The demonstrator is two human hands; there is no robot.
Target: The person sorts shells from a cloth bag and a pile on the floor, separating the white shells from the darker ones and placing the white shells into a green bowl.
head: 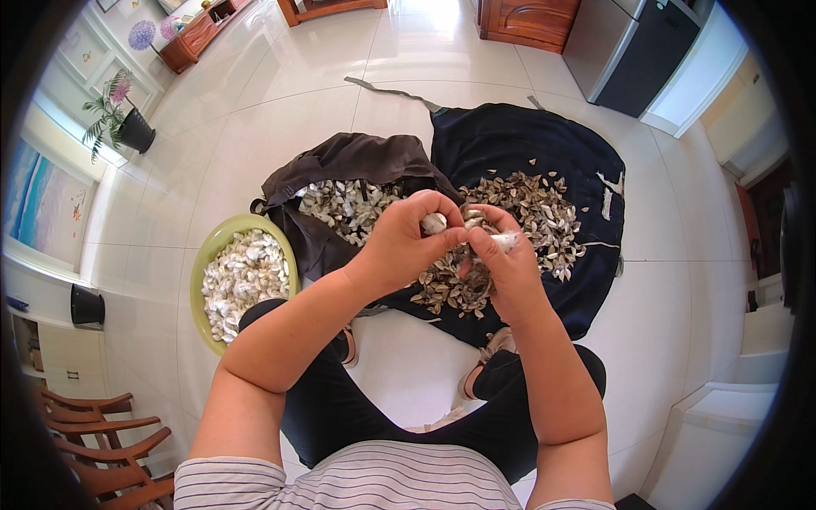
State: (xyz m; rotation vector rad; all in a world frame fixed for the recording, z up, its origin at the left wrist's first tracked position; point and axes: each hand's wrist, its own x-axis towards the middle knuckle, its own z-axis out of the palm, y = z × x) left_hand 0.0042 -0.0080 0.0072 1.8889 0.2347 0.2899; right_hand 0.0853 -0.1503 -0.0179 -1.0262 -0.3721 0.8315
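My left hand is closed on a whitish cotton boll. Its thumb and fingertips meet those of my right hand, which grips a tuft of white cotton with brownish husk material hanging below the palm. Both hands are over a dark blue cloth strewn with dry brown husks. Behind my left hand, a dark brown cloth bag lies open with many unsorted bolls in it. To the left, a yellow-green basin holds a heap of white cotton.
My knees and feet flank the near edge of the cloth on a tiled floor. A potted plant and wooden chairs stand at the left. A refrigerator and a wooden cabinet are at the far right.
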